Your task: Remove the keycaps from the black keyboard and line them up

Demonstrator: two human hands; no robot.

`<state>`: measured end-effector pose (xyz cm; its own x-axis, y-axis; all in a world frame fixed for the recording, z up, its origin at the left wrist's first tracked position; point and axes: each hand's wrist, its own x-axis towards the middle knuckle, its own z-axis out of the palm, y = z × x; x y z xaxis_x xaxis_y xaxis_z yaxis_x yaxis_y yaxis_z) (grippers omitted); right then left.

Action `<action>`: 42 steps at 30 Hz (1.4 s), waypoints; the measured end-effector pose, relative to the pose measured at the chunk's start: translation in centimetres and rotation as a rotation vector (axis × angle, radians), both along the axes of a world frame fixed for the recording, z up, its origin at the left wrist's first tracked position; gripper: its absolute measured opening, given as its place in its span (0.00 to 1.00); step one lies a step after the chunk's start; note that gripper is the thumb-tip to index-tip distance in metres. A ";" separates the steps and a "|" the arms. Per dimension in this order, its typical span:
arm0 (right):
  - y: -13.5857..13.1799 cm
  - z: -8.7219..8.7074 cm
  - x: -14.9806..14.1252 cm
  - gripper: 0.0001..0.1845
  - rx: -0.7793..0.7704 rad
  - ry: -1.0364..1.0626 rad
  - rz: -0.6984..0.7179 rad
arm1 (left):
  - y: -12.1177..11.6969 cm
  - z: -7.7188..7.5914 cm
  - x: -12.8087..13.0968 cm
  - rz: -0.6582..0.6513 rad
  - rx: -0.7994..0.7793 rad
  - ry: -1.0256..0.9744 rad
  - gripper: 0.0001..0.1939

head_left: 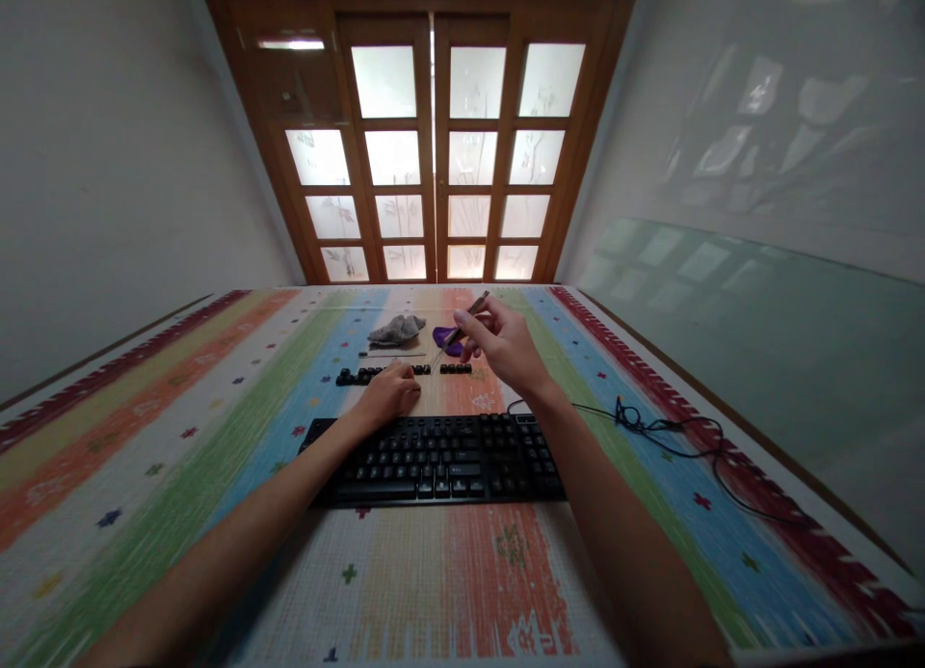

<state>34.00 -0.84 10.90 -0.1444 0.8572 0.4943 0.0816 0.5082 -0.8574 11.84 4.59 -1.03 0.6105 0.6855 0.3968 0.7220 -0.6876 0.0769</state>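
Note:
My right hand [498, 345] is raised above the table behind the keyboard. It pinches a slim dark-handled tool [469, 319], with thin pale strands at the lower end pointing down toward a row of loose black keycaps [455, 368]. My left hand [390, 393] rests low, just behind the keyboard's far edge and in front of the keycaps. Its fingers are curled together; whatever they may hold is hidden. Between my forearms lies a black keyboard [434, 461], partly covered by the right one.
Beyond the keycaps are a crumpled grey cloth [397, 330], a purple item [442, 337] and a thin stick with a dark end [390, 354]. A black cable [672, 425] loops across the right of the striped tablecloth [347, 572]. Walls flank the table; wooden doors [434, 147] stand behind.

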 end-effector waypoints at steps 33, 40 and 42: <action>0.0 0.0 -0.1 0.19 -0.003 -0.027 0.013 | 2.6 0.2 -0.3 0.078 -0.011 0.035 0.02; 0.2 -0.2 -0.1 0.20 0.003 -0.028 0.040 | 2.8 0.2 0.0 0.081 -0.011 0.027 0.02; 0.1 -0.2 -0.1 0.20 0.005 -0.025 0.051 | 2.8 0.2 0.0 0.086 -0.004 0.046 0.02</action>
